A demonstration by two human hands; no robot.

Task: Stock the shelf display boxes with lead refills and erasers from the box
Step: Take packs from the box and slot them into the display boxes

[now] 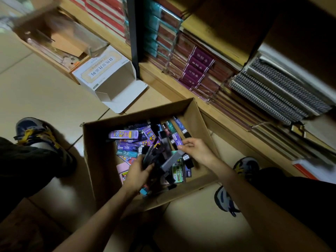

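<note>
At far left a shoe stands on the floor. Above it, a blurred tray on the low shelf holds brown card and flat packets. Just beside it a white box lies on its side, flap open, with nothing visible inside.

In the middle, an open carton sits on the floor against the shelf. It holds loose refill packs, mostly purple, some teal, green and pink, lying flat and overlapping. The left hand is inside the carton, its grip curled round a bundle of dark packs raised above the rest. The right hand reaches in from the right, its fingertips at the end of a purple pack; whether that grip pinches it I cannot tell.

To the right, the shelf holds stacked notebooks and spiral pads.
</note>
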